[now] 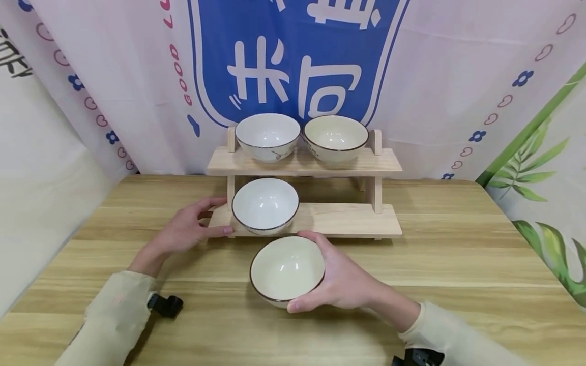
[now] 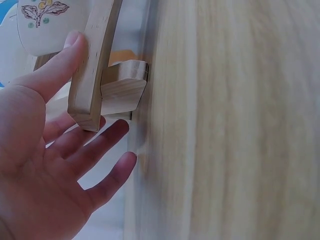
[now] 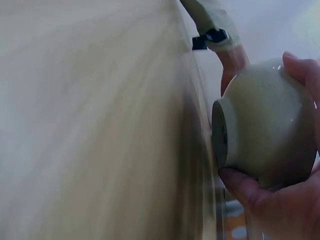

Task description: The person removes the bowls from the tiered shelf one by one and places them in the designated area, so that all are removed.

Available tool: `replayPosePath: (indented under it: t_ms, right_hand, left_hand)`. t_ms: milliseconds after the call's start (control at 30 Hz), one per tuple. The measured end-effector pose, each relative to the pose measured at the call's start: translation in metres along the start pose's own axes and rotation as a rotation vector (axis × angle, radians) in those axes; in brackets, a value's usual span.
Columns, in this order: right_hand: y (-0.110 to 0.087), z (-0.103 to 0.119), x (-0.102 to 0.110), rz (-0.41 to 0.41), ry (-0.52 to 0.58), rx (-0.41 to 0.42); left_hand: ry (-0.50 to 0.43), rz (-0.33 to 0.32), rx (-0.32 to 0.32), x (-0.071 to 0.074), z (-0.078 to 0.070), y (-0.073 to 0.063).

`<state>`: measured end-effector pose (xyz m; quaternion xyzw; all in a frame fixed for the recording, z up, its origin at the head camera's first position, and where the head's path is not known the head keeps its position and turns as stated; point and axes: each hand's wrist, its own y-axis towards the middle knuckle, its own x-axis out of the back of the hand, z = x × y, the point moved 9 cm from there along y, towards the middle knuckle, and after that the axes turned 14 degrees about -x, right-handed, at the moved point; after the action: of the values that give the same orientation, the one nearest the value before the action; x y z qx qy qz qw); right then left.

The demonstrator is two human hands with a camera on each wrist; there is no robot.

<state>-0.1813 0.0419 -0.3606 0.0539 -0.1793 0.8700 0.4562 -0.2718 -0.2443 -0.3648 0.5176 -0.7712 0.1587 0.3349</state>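
Note:
A cream bowl (image 1: 287, 269) with a dark rim is held by my right hand (image 1: 336, 277), thumb at its near side and fingers at its far side. In the right wrist view the bowl's foot (image 3: 219, 134) shows, raised off the tabletop. My left hand (image 1: 189, 226) grips the left end of the two-tier wooden display stand's lower shelf (image 1: 348, 218), thumb at the front edge and fingers behind. A white bowl (image 1: 265, 206) sits on that shelf's left part. On the upper shelf (image 1: 293, 165) stand another white bowl (image 1: 267, 134) and a second cream bowl (image 1: 336, 137).
The stand rests on a wood-grain table (image 1: 458, 264), towards its back edge. Behind hangs a pale curtain (image 1: 426, 91) with a blue printed panel (image 1: 274, 30). A leaf-patterned cloth (image 1: 545, 178) is at the right. Black wrist cameras (image 1: 166, 306) sit on both sleeves.

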Motion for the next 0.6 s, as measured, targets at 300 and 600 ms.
replayPosePath:
  t_ms: [300, 600]
  right_hand:
    - [0.011, 0.005, -0.023, -0.041, -0.010, -0.055]
    - [0.018, 0.008, -0.040, -0.109, 0.012, -0.089]
  left_hand:
    - [-0.005, -0.005, -0.011, 0.000, -0.001, 0.000]
    - [0.012, -0.003, -0.013, 0.002, -0.003, 0.000]
